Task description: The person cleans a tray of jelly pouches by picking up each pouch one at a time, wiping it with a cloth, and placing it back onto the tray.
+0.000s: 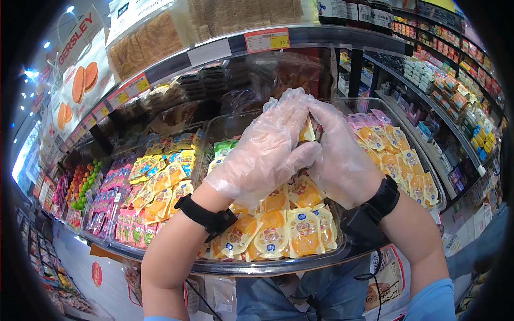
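Both hands wear thin clear plastic gloves and are brought together over a transparent bin [273,265] of snack packets. My left hand [262,144] is closed, its fingers pressed toward the other hand and the thumb laid across. Curled in from the other side, my right hand [342,152] meets it. A bit of a yellow snack packet [307,131] shows between the palms; how much they hold is hidden. Below the hands lie cream-and-yellow packets with orange contents [305,230]. Black bands circle both wrists.
To the left stand bins of colourful packets [160,176] and pink packets [110,187]. Another bin at right holds yellow packets [404,160]. A shelf edge with price tags [266,40] crosses above the hands, carrying bagged bread [144,48]. Stocked shelves [428,80] line the right.
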Tool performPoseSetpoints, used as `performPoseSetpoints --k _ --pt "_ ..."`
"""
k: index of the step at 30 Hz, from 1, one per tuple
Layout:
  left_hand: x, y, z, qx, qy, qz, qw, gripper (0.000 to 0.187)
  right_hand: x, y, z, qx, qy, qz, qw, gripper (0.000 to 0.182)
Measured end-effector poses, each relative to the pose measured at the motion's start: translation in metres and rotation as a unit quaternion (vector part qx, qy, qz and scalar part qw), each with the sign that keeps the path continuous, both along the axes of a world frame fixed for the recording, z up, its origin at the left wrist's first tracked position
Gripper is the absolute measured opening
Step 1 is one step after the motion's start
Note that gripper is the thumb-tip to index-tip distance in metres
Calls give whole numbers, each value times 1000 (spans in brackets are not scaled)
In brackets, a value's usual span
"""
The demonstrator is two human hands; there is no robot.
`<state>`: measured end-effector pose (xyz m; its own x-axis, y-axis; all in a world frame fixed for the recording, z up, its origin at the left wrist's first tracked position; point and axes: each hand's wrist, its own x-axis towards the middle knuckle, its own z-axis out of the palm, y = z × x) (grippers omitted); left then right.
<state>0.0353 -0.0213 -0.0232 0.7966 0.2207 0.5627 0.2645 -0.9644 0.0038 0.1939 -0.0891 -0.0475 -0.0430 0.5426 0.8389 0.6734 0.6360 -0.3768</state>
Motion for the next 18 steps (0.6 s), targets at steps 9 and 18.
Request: performPoseSetpoints --k 9,18 --pt "0 21 -13 33 -30 27 999 69 -3 10 6 -382 548 381 639 24" --pt "-5 13 -6 -92 -63 69 991 76 -2 14 6 -385 506 338 693 15"
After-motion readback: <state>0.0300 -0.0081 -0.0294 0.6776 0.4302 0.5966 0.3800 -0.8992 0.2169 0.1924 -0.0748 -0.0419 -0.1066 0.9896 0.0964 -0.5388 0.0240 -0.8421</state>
